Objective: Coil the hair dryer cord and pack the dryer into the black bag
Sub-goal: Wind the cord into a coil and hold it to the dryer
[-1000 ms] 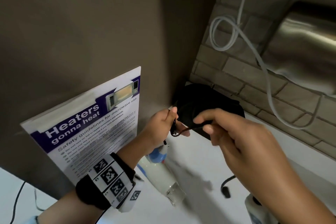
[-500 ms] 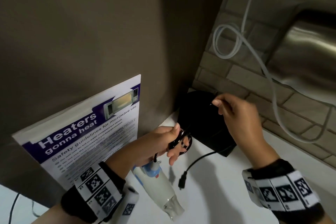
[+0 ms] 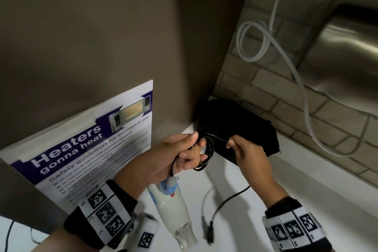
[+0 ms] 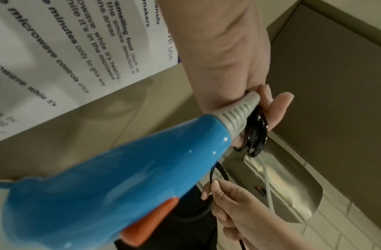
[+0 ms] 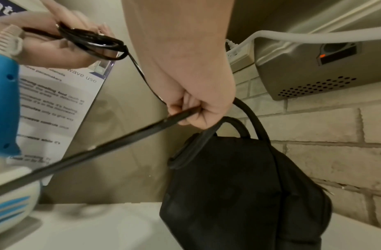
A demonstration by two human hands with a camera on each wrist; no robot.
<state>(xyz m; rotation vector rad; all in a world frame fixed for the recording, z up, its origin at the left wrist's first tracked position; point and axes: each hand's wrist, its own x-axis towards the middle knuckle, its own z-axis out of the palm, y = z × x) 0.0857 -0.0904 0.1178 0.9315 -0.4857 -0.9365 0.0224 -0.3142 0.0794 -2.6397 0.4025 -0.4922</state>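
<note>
The white and blue hair dryer [image 3: 173,208] hangs nozzle down from its black cord [image 3: 206,153], above the white counter [image 3: 255,221]. My left hand [image 3: 184,153] grips several small loops of that cord near the dryer's grey strain relief [image 4: 238,116]. My right hand [image 3: 243,149] pinches the cord [image 5: 142,128] a short way from the loops, in front of the black bag [image 3: 241,129]. The rest of the cord trails down to the plug [image 3: 209,233] on the counter. The black bag [image 5: 238,194] stands in the corner with its handles [image 5: 245,121] up.
A microwave safety poster [image 3: 86,153] leans on the brown wall at the left. A steel wall dryer [image 3: 347,51] with a grey cable [image 3: 302,92] hangs over the brick wall at the right.
My right hand has come down from the bag's top toward my left hand, bringing the cord with it. The coil in my left hand has gained a loop and the loose tail is shorter.
</note>
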